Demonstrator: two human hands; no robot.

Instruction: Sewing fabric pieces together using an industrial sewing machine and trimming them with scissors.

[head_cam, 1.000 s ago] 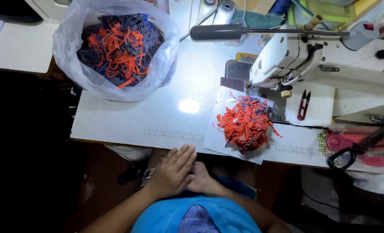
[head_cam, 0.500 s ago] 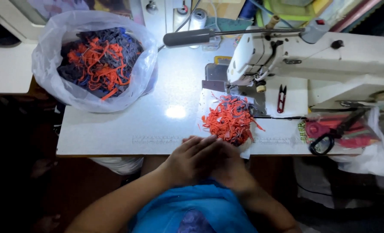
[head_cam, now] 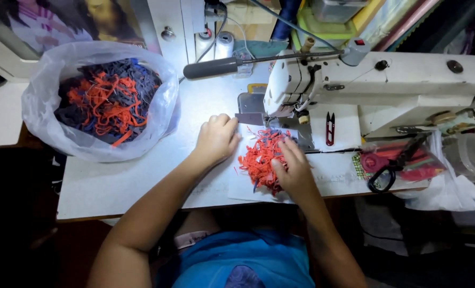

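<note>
Head view, plastic bag (head_cam: pixel 50 120) holding cloth scraps (head_cam: pixel 109 101)

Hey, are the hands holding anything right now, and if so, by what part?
The right hand has its fingers in the pile of orange strips, but a firm hold cannot be told. The left hand rests curled beside it; whether it holds anything cannot be told.

Orange scraps (head_cam: pixel 263 160), white sewing machine (head_cam: pixel 386 80), black scissors (head_cam: pixel 394 165) (red snips (head_cam: pixel 330 128))

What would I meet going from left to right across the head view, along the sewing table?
Plastic bag of orange and dark scraps → left hand → pile of orange scraps → right hand → thread snips → black-handled scissors.
</note>
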